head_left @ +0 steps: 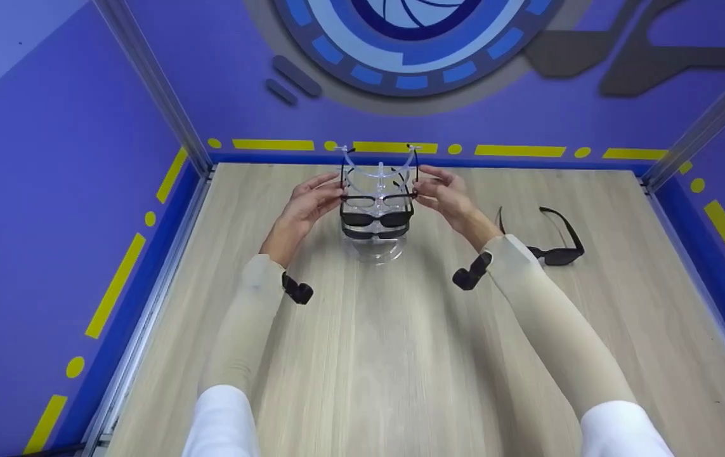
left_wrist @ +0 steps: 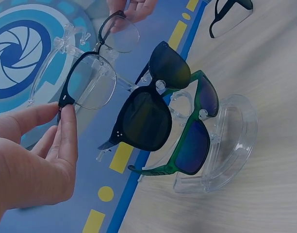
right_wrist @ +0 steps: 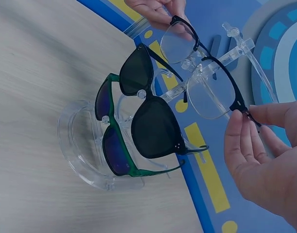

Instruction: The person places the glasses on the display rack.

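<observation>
Both forearms extend forward, converging at mid-table. Left hand (head_left: 304, 206) raised, fingers near-straight, thumb and fingertips (left_wrist: 68, 127) pinching. Right hand (head_left: 448, 197) mirrors it, fingertips (right_wrist: 234, 127) pinching, palm facing inward. Wrists level.

Black sunglasses lying on the wooden worktop (left_wrist: 229, 17): cut off by the top edge of the left wrist view; partly hidden behind the right forearm in the head view.
Right hand (right_wrist: 270, 162): cut off by the right and bottom edges.
Left hand (left_wrist: 34, 160): cut off by the left edge.
Green-framed sunglasses on the clear acrylic stand (head_left: 375, 233): too small for colour to be told in the head view.
</observation>
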### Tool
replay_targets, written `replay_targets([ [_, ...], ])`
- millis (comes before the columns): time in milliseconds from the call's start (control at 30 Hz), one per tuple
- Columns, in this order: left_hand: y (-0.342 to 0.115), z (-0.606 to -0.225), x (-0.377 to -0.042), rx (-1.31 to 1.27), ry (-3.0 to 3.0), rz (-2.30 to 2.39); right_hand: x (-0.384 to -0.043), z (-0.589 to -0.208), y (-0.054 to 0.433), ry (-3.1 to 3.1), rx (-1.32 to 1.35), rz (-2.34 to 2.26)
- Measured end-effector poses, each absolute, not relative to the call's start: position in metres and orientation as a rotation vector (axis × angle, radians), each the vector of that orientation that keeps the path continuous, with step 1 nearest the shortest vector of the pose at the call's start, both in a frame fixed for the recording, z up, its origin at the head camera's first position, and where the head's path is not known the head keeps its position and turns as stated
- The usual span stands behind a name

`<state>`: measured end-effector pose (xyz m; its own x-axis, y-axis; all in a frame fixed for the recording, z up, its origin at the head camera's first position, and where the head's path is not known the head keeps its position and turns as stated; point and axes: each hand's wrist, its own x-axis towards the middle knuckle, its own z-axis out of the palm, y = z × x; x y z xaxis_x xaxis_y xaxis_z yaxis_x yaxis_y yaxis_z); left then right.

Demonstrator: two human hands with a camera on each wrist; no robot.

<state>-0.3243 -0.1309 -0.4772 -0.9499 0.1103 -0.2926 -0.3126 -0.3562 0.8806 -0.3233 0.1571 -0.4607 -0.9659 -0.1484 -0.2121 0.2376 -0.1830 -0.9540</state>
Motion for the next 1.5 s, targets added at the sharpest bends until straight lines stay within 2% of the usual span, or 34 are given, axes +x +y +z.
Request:
replay_targets([
  [1500, -0.132, -0.485, -0.321, -0.300, 1.641, 2.354, -0.325, -0.474, 0.165, 1.766, 0.104, -2.136],
])
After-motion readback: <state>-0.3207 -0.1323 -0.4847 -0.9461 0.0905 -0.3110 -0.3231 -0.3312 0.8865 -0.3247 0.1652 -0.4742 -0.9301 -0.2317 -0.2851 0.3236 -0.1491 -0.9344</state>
